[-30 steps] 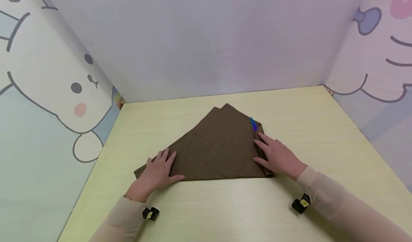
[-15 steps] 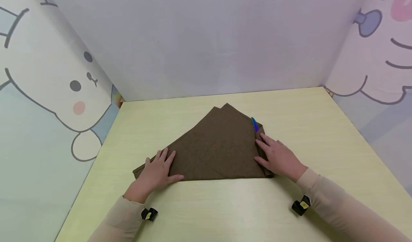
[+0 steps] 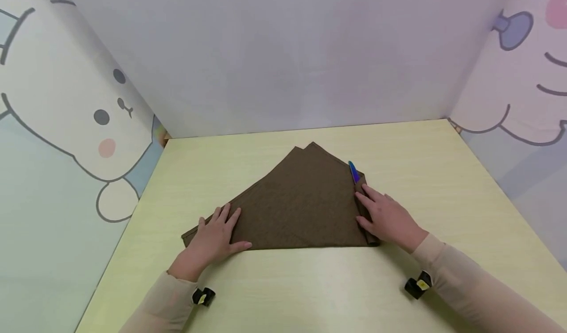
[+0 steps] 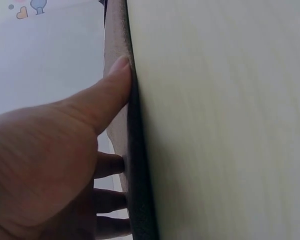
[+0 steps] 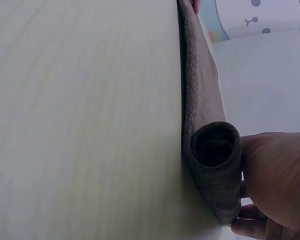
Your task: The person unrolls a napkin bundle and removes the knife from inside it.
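Note:
A brown cloth napkin (image 3: 297, 200) lies folded on the table, its right edge rolled into a narrow tube (image 5: 215, 172). From the far end of that roll sticks a shiny blue-purple tip (image 3: 353, 171), like a knife's; the remainder is hidden in the cloth. My left hand (image 3: 210, 244) rests with spread fingers on the cloth's left corner, thumb along the near edge. My right hand (image 3: 390, 219) lies across the roll, fingers stretched out and touching it. The right wrist view looks into the roll's hollow near end, with that hand beside it.
The pale wooden table (image 3: 310, 288) extends around the cloth on all sides. A plain light wall (image 3: 288, 57) stands behind it, with cartoon-printed panels at left and right. Both forearms wear small black wrist cameras.
My right hand has shifted slightly to the right, and the rolled edge and blue tip have moved the same way. The left hand stays in place on the cloth.

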`<action>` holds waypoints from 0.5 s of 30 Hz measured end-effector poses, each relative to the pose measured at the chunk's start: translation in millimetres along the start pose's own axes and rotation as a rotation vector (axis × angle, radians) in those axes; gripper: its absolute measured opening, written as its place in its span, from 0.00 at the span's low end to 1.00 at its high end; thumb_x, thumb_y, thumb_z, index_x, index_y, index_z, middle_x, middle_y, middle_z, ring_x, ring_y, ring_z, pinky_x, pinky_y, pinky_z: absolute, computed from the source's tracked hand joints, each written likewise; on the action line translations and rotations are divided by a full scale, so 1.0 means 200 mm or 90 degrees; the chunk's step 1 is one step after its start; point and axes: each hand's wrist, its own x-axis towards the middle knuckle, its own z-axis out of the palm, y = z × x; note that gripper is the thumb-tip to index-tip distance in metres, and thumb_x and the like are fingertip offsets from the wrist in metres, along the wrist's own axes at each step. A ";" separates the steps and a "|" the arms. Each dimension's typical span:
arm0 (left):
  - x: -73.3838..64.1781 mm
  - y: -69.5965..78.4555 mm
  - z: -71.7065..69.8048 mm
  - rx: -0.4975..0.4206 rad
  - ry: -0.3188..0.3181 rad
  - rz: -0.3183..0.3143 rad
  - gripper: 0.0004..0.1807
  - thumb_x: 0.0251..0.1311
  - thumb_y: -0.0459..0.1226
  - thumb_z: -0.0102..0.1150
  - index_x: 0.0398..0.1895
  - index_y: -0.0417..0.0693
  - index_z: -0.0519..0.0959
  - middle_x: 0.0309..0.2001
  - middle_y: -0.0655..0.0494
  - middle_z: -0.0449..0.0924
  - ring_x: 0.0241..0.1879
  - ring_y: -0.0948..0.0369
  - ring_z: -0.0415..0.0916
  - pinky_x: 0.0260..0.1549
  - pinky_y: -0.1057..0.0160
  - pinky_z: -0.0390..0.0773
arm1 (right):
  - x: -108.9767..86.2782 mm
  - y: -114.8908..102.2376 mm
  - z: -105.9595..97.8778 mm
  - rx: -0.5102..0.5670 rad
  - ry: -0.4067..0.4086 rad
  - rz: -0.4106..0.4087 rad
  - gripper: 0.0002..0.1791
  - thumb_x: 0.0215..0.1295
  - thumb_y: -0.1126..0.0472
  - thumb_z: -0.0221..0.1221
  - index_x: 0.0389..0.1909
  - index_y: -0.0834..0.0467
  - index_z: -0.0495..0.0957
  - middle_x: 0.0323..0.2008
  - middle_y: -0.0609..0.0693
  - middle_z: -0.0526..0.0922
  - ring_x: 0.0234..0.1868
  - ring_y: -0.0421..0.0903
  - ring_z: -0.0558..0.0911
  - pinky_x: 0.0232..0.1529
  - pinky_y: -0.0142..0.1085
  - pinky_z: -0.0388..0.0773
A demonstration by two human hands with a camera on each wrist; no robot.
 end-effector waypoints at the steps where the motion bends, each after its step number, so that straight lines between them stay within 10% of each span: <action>1: 0.00 0.00 0.00 -0.001 0.001 0.001 0.55 0.52 0.70 0.53 0.75 0.48 0.55 0.74 0.38 0.48 0.71 0.39 0.48 0.55 0.27 0.53 | 0.00 0.00 0.00 0.003 0.002 -0.001 0.35 0.60 0.52 0.64 0.63 0.69 0.70 0.65 0.69 0.65 0.62 0.63 0.71 0.55 0.58 0.70; 15: 0.01 0.00 0.00 0.004 -0.005 0.001 0.55 0.52 0.71 0.51 0.76 0.48 0.54 0.74 0.38 0.48 0.71 0.39 0.47 0.55 0.27 0.54 | -0.02 0.04 -0.03 0.040 -0.006 0.012 0.35 0.60 0.54 0.64 0.64 0.69 0.68 0.63 0.71 0.67 0.53 0.67 0.76 0.51 0.55 0.74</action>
